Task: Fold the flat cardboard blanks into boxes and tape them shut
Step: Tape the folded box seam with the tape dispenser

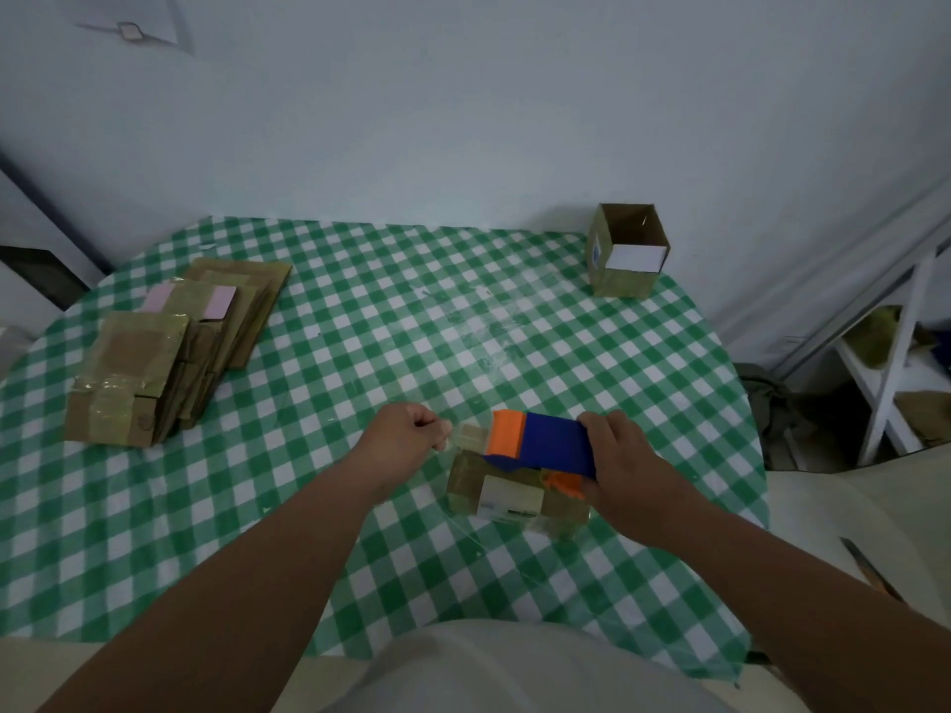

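A small folded box (pixel 507 494) sits near the front edge of the surface (pixel 360 352), right of centre. The right hand (pixel 625 458) grips a blue and orange tape gun (pixel 540 447) held just above the box. The left hand (pixel 409 429) is curled, pinching the clear tape end (pixel 453 434) drawn from the gun. This box looks folded, with taping under way. An open box (pixel 628 252) stands at the far right edge, its top not yet shut. A stack of blanks (pixel 170 347) lies near the left edge, so much folding seems left. Clear tape is hard to see against the checked cloth, and the box's far side hides behind the gun. It is unclear how many blanks the stack holds.
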